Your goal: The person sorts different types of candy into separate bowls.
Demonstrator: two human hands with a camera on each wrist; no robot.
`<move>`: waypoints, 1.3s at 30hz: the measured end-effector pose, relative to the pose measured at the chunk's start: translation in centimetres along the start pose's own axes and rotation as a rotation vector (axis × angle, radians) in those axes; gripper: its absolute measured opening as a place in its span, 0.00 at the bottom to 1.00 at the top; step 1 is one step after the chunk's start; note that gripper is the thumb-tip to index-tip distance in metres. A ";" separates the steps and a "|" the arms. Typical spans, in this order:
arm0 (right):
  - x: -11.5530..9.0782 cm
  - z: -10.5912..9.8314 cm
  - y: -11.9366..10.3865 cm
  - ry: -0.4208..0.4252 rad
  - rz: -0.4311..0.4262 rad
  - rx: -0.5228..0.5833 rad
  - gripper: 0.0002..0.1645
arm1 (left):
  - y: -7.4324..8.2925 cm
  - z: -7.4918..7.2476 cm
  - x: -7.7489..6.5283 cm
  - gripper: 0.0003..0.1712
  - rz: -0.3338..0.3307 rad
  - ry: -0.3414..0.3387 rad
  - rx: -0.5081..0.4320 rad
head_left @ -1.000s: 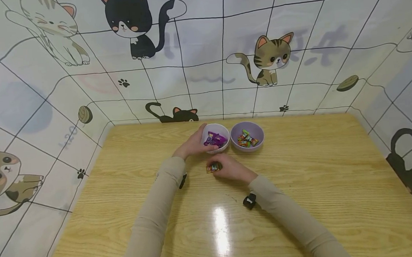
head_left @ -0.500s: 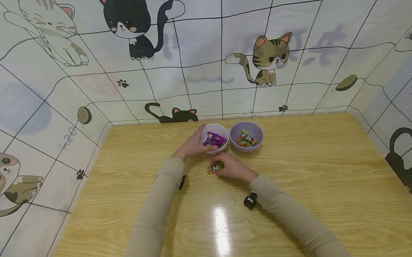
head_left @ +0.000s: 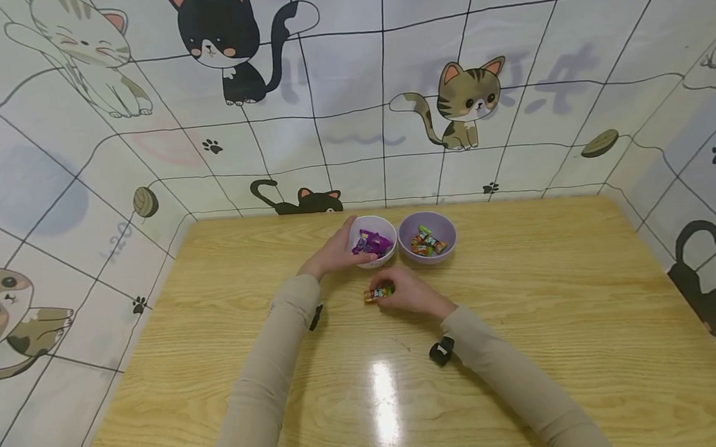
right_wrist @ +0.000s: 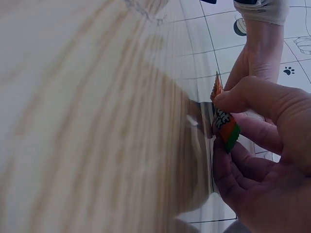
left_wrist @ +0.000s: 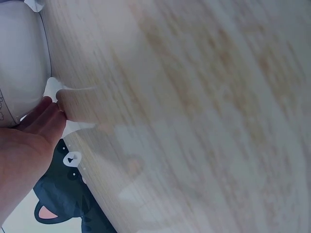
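In the head view my left hand [head_left: 330, 254] grips the side of a white bowl [head_left: 384, 224], its thumb over the near rim. Purple-wrapped candies [head_left: 372, 242] lie inside that bowl. Just in front of it, low over the table, my right hand [head_left: 411, 293] pinches a wrapped candy [head_left: 376, 295] between thumb and fingers. Close up in the right wrist view, the candy [right_wrist: 226, 124] has an orange, black and green wrapper with crimped ends. The left wrist view shows the fingers [left_wrist: 44, 116] against the bowl's outer wall [left_wrist: 22, 53].
Right beside the white bowl stands a light purple bowl [head_left: 449, 234] with several orange and green candies [head_left: 426, 242] in it. Both bowls are near the back edge of the wooden table [head_left: 537, 294]. A cat-printed cloth [head_left: 352, 141] walls the table's back and sides.
My right hand has shifted slightly right and nearer to me with the candy, whose wrapper now shows more. The left hand stays on the white bowl.
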State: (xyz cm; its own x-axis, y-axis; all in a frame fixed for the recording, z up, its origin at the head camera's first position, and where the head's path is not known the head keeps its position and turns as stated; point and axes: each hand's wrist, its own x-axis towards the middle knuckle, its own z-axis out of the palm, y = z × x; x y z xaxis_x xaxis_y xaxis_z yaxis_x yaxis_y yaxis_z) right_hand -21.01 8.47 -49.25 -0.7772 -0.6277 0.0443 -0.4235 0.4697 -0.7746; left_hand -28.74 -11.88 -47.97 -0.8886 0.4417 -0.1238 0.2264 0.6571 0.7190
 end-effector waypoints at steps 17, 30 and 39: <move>-2.0 -1.2 0.5 0.092 -0.025 -0.019 0.15 | -0.1 0.0 0.0 0.64 -0.012 0.002 -0.001; -2.9 -2.9 0.2 0.144 -0.050 -0.028 0.16 | -0.3 0.1 0.0 0.63 0.011 0.005 -0.010; -3.6 -4.4 -0.3 0.144 -0.085 -0.044 0.15 | -0.3 0.2 0.0 0.63 0.005 0.002 -0.029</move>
State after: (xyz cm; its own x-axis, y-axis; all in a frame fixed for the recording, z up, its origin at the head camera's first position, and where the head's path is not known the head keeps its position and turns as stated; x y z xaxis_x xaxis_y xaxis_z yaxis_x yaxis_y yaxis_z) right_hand -20.13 13.29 -46.40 -0.7951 -0.5724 0.2003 -0.5079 0.4479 -0.7358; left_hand -28.72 -11.97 -48.27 -0.8884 0.4434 -0.1188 0.2189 0.6367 0.7394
